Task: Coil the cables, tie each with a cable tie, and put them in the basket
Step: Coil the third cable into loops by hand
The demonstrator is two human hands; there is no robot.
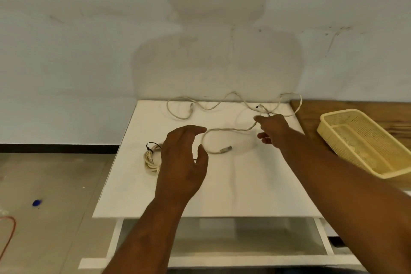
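Observation:
A long pale cable [219,104] lies uncoiled across the back of the white table [233,184], one plug [226,148] near the middle. My right hand [272,130] pinches this cable by its thumb and forefinger near a small black cable tie [258,107]. A second pale cable [152,159], coiled and bound with a black tie, rests at the left. My left hand [184,162] hovers just right of the coil, fingers spread and curved, holding nothing. The yellow plastic basket [347,118] stands at the right on a wooden surface.
A wall runs close behind the table. The wooden tabletop [311,111] adjoins the white table on the right. On the floor at the left lie a blue object [36,203] and a red cord [10,236].

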